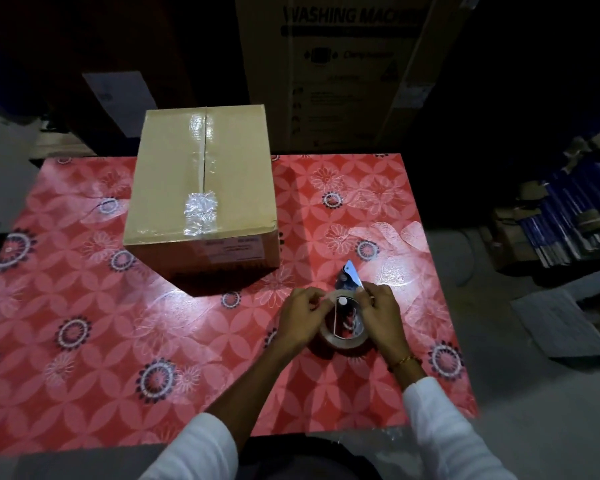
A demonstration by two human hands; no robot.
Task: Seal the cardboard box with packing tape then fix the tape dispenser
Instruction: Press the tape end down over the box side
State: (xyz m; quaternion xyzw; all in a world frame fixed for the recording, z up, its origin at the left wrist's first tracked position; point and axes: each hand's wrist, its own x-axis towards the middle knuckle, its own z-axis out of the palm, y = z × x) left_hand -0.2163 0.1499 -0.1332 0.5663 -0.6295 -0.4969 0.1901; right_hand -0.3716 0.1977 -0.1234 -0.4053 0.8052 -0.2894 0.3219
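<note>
Cardboard box point(201, 188) sits far left on red floral table point(84, 323), clear tape along its top seam. Tape dispenser point(345, 317) with its roll lies near right of box. Left hand point(300, 320) and right hand point(381, 311) both clamped on dispenser, fingers pinching at roll's top edge.

left hand point(300, 318): bare, wearing no ring or band that is showing | left sleeve point(201, 448): white, loose, ending partway up the forearm | right hand point(383, 315): bare | right wrist: wearing a thin gold-coloured bangle point(404, 362) | right sleeve point(444, 431): white, cuff sitting just behind the bangle
</note>
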